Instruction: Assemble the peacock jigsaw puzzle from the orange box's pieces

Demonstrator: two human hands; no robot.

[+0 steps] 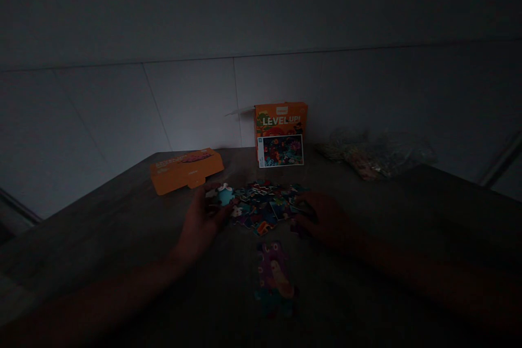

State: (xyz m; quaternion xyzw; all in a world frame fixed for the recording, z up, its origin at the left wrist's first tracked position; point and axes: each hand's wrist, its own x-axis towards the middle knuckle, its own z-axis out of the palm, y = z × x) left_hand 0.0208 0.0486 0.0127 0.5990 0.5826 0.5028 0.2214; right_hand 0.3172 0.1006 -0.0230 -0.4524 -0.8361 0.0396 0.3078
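My left hand [202, 223] is at the left side of a loose pile of jigsaw puzzle pieces [261, 206]. Its thumb and fingers close around a light-blue puzzle piece [225, 196] at the pile's edge. On the opposite side, my right hand [324, 217] rests with thumb and fingertips apart, touching the pile's right edge. A dark purple piece [296, 227] lies by the right thumb. Closer to me is a joined section of puzzle [275, 277], purple with a pale figure and teal at its bottom. Dim light hides fine detail.
An upright orange "LEVEL UP!" box [281, 117] stands at the back, with a picture card [283, 151] leaning on it. An orange box part [185, 171] lies at left. Clear plastic bags [379, 155] sit back right. Behind the grey table [122, 217] is a pale wall [187, 103].
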